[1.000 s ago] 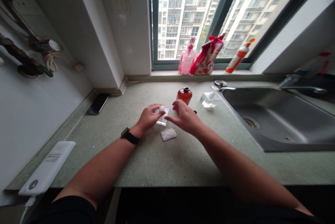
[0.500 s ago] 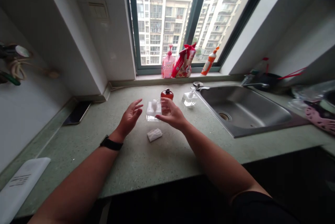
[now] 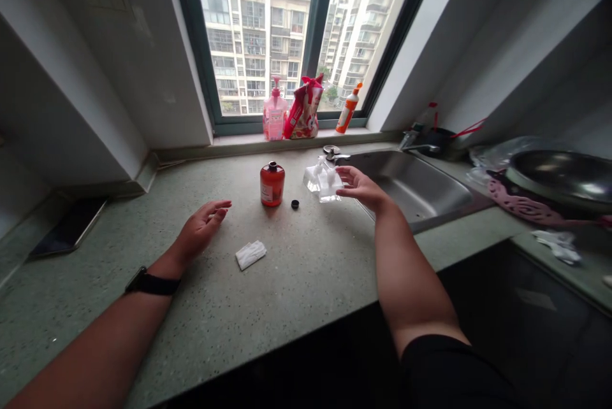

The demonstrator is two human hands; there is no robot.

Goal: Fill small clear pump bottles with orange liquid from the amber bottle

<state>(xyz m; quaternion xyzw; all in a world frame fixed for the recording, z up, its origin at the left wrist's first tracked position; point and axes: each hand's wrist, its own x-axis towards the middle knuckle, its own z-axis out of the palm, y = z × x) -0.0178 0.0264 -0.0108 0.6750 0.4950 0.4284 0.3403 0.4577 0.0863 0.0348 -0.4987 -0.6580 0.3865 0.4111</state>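
My right hand (image 3: 361, 189) has its fingers around the right side of a clear square bottle (image 3: 329, 186), beside the sink. Another clear bottle (image 3: 313, 176) stands just behind and left of it. My left hand (image 3: 203, 227) hovers over the counter at the left, fingers apart, holding nothing. Between the hands an amber bottle (image 3: 272, 186) with a pale label stands upright, its black neck uncovered. A small black cap (image 3: 295, 204) lies to its right. Nearer me is a folded white tissue (image 3: 251, 255).
Right of the bottles is a steel sink (image 3: 406, 183) with a faucet. A phone (image 3: 69, 227) lies at the far left. On the sill stand a pink pump bottle (image 3: 275, 113), a red bag (image 3: 305, 109) and an orange bottle (image 3: 348, 109). A wok (image 3: 564, 176) sits at right.
My right hand has moved right with the clear bottle, from in front of the amber bottle to beside the other clear one. The black cap has come into sight. The view has turned right.
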